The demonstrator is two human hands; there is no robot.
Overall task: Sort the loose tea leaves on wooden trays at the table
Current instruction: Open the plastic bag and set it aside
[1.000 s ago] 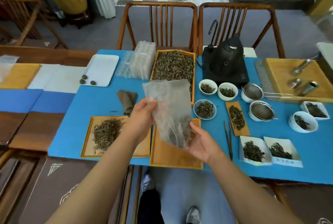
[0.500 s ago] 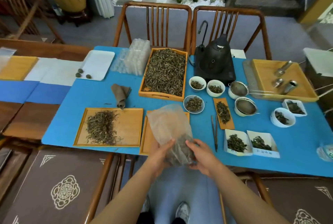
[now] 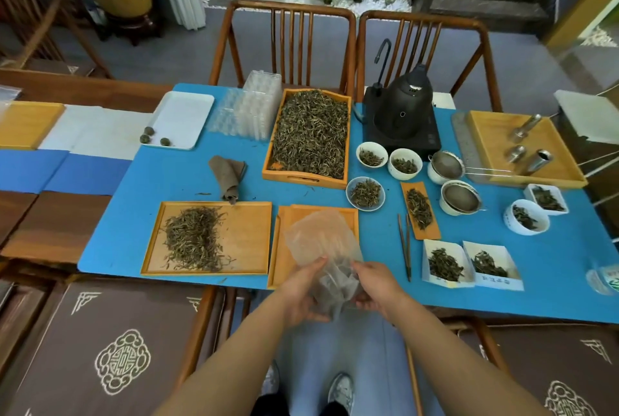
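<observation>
While a translucent plastic bag (image 3: 323, 255) with dark tea leaves at its bottom is gripped by both hands, left hand (image 3: 301, 295) and right hand (image 3: 376, 288), it is held over the near wooden tray (image 3: 284, 248). Loose tea leaves (image 3: 194, 238) are piled on the left tray (image 3: 249, 234) upon the blue surface (image 3: 167, 178).

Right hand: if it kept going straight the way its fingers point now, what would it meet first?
The right hand points leftward into the plastic bag it already grips; just beyond that it would meet the left hand holding the bag's other side, though depth is uncertain.
</observation>
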